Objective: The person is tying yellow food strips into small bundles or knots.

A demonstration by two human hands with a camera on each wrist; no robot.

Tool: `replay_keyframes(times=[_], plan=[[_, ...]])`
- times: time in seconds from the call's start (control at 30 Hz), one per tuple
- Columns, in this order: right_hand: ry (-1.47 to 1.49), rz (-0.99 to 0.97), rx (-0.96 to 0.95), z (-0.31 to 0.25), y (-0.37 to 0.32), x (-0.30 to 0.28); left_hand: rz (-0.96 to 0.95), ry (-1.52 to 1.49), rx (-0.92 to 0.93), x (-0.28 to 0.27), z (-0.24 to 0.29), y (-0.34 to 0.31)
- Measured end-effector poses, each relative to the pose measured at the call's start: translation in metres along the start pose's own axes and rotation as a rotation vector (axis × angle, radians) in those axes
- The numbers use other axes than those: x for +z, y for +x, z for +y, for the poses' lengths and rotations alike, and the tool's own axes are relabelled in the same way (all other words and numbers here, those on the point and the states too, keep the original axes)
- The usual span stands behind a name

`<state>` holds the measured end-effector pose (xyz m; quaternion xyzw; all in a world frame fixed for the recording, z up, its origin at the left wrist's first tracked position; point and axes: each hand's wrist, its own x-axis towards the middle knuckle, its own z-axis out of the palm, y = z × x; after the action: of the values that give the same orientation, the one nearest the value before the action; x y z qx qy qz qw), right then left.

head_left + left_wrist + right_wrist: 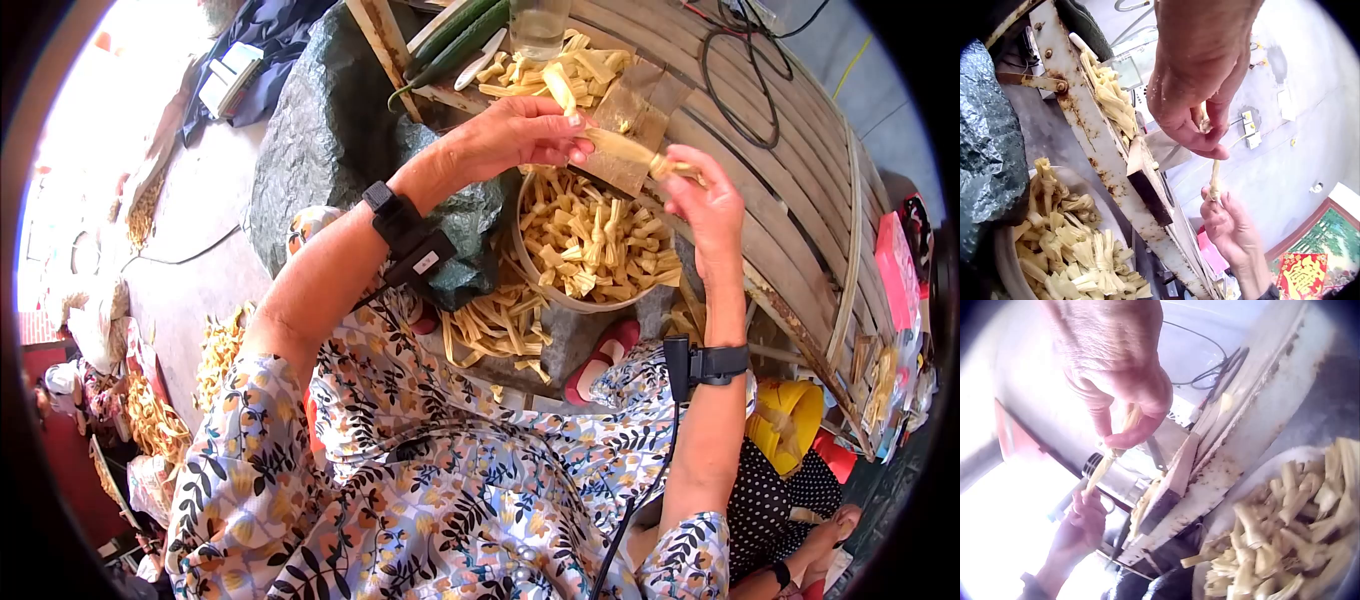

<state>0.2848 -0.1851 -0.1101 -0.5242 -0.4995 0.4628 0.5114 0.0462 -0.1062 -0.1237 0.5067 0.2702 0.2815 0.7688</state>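
A pale yellow strip (622, 147) stretches between the two hands, above a wooden block (640, 110) at the table's edge. My left hand (535, 132) pinches its left part, with a loose end standing up past the fingers. At the other end, a knotted-looking part sits in the curled fingers of my right hand (705, 200). The left wrist view shows the strip (1215, 178) running from my left hand (1194, 94) down to my right fingertips. Below the hands stands a round tub (570, 300) full of knotted yellow pieces (590, 235).
More yellow pieces (585, 70) lie on the slatted table (800, 200) beside a glass jar (540, 28) and cucumbers (460, 40). Dark green plastic (310, 150) bulges left of the tub. Loose strips (500, 325) lie on the floor. A black cable (745, 120) coils at the table's far side.
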Motion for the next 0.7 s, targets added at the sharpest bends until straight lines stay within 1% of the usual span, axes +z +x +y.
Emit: replay_keyframes(times=[0.1, 0.13, 0.17, 0.23, 0.27, 0.33, 0.43, 0.47, 0.5, 0.53, 0.57, 0.6, 0.63, 0.7], plan=[[0.466, 0.171, 0.069, -0.007, 0.004, 0.003, -0.012, -0.066, 0.056, 0.003, 0.007, 0.000], [0.543, 0.085, 0.110, 0.005, 0.008, -0.007, -0.037, -0.092, 0.082, 0.003, 0.008, 0.000], [0.572, 0.057, 0.178, 0.009, 0.008, -0.008, -0.031, -0.115, 0.108, 0.003, 0.008, 0.002], [0.541, -0.053, 0.255, 0.009, 0.005, 0.001, -0.014, -0.158, 0.159, 0.002, 0.009, 0.005], [0.537, -0.013, 0.298, 0.012, 0.004, -0.001, -0.002, -0.197, 0.200, 0.002, 0.010, 0.005], [0.528, 0.067, 0.376, 0.015, 0.007, -0.005, -0.017, -0.233, 0.211, -0.003, 0.012, 0.005], [0.509, -0.168, 0.402, 0.007, 0.002, 0.010, -0.009, -0.296, 0.211, -0.003, 0.015, 0.006], [0.555, -0.296, 0.418, 0.002, -0.001, 0.021, -0.017, -0.319, 0.210, 0.000, 0.014, 0.006], [0.640, -0.260, 0.405, 0.004, 0.001, 0.026, -0.030, -0.341, 0.206, 0.004, 0.013, 0.007], [0.727, -0.218, 0.389, 0.008, 0.006, 0.029, 0.006, -0.333, 0.197, 0.010, 0.014, 0.007], [0.810, -0.176, 0.373, 0.011, 0.011, 0.030, 0.004, -0.292, 0.183, 0.011, 0.013, 0.009], [0.970, -0.113, 0.358, 0.010, 0.018, 0.024, 0.004, -0.253, 0.175, 0.011, 0.013, 0.010], [0.864, -0.063, 0.285, 0.009, 0.021, 0.019, 0.005, -0.214, 0.169, 0.012, 0.012, 0.012], [0.654, 0.033, 0.131, 0.002, 0.026, 0.012, 0.081, -0.073, 0.156, 0.014, 0.012, 0.018]])
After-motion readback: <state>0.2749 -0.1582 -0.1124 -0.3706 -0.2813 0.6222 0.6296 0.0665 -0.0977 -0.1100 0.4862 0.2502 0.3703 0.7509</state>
